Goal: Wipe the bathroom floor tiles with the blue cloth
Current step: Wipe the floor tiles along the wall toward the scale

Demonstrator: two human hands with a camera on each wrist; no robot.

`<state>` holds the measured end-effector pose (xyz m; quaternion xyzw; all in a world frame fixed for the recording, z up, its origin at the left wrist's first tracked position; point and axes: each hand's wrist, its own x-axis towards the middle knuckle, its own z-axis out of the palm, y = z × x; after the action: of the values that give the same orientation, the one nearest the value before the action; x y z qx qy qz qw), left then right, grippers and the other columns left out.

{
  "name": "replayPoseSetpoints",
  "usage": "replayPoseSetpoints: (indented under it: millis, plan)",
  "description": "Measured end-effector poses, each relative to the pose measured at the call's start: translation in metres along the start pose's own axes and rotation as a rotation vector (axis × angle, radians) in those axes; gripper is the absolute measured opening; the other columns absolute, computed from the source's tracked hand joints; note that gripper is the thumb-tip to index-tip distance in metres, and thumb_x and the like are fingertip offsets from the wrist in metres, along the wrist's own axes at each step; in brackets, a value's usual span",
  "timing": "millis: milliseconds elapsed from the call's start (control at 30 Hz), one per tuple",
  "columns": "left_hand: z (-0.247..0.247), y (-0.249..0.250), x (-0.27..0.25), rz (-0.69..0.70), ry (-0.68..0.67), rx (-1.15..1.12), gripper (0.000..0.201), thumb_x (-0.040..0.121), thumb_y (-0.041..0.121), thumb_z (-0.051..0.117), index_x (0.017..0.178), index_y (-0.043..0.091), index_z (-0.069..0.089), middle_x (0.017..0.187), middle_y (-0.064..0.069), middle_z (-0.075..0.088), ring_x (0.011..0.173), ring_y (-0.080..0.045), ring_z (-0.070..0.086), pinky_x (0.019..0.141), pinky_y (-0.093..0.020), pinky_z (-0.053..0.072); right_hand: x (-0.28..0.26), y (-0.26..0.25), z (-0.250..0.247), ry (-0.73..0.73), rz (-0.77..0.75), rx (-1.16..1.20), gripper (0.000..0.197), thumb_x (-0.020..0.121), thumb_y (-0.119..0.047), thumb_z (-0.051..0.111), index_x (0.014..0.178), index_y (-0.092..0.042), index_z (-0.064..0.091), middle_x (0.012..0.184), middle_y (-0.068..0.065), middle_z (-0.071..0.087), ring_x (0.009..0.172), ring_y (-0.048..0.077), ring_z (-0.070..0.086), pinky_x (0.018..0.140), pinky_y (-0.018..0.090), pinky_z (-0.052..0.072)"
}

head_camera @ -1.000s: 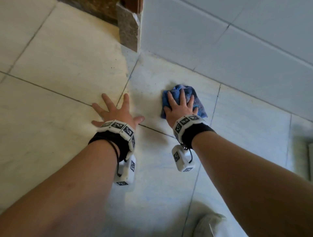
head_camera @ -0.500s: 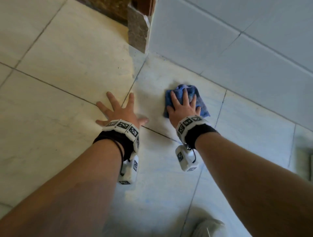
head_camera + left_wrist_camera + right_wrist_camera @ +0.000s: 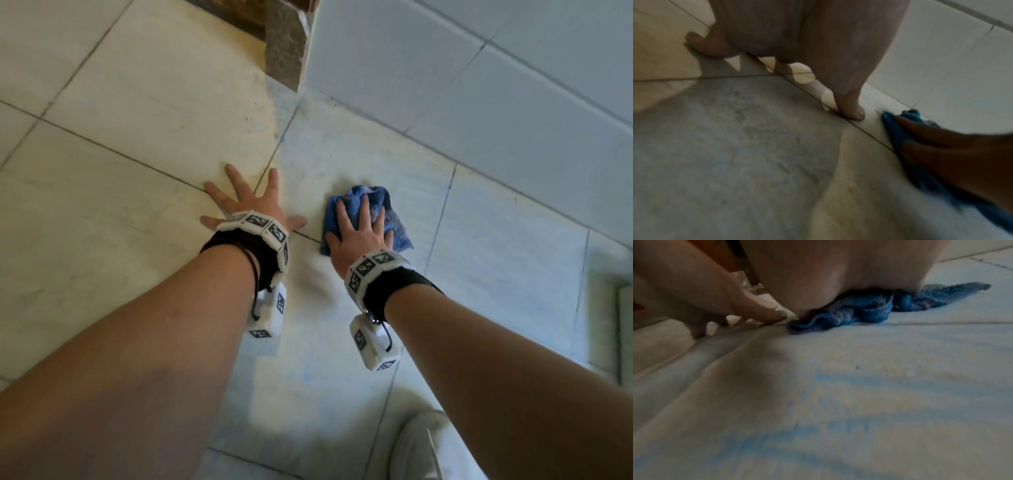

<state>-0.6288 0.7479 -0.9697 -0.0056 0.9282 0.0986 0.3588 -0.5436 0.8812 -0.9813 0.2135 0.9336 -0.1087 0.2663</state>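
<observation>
From the head view, the left hand (image 3: 251,205) lies flat with fingers spread on the pale floor tiles (image 3: 137,113), across a dark grout line. Just beside it, the right hand (image 3: 359,233) presses with straight fingers on the crumpled blue cloth (image 3: 380,205). Behind stand a grey tiled wall (image 3: 479,85) and a brown stone door post (image 3: 284,44); a white shoe (image 3: 421,445) is near the lower edge.

The left wrist view shows the cloth under the right fingers.

The right wrist view shows faint blue streaks (image 3: 818,418) on the tile.
</observation>
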Motion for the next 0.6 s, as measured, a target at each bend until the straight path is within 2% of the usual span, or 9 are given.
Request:
replayPoseSetpoints:
  millis: [200, 333, 433, 600]
  plan:
    - [0.006, -0.03, -0.004, 0.108, 0.02, 0.061, 0.082, 0.092, 0.066, 0.05, 0.155, 0.046, 0.001, 0.161, -0.006, -0.03, 0.147, -0.042, -0.023, 0.112, -0.071, 0.007, -0.039, -0.01, 0.027, -0.013, -0.025, -0.036, 0.063, 0.101, -0.049, 0.03, 0.154, -0.04, -0.002, 0.162, -0.001, -0.019, 0.148, 0.036, -0.013, 0.118, 0.055, 0.003]
    - [0.009, -0.049, -0.011, 0.113, 0.021, 0.077, 0.076, 0.096, 0.063, 0.045, 0.155, 0.046, 0.0, 0.161, -0.004, -0.03, 0.149, -0.036, -0.023, 0.113, -0.07, 0.009, -0.067, -0.019, 0.041, -0.057, -0.047, -0.069, 0.063, 0.101, -0.048, 0.03, 0.154, -0.04, -0.003, 0.162, 0.0, -0.02, 0.148, 0.037, -0.014, 0.119, 0.056, 0.003]
    - [0.013, -0.057, -0.02, 0.082, 0.019, 0.071, 0.08, 0.095, 0.065, 0.043, 0.155, 0.044, -0.004, 0.16, -0.005, -0.031, 0.148, -0.037, -0.022, 0.112, -0.071, 0.012, -0.082, -0.027, 0.049, -0.092, -0.063, -0.082, 0.064, 0.102, -0.048, 0.032, 0.154, -0.04, -0.004, 0.162, 0.001, -0.021, 0.148, 0.037, -0.014, 0.118, 0.056, 0.003]
    - [0.032, -0.065, -0.046, 0.028, 0.017, 0.043, 0.096, 0.088, 0.072, 0.049, 0.156, 0.039, -0.011, 0.159, -0.01, -0.033, 0.147, -0.04, -0.024, 0.111, -0.071, 0.013, -0.085, -0.031, 0.049, -0.116, -0.053, -0.087, 0.065, 0.102, -0.048, 0.032, 0.154, -0.039, -0.006, 0.161, 0.001, -0.023, 0.147, 0.039, -0.015, 0.118, 0.056, 0.004]
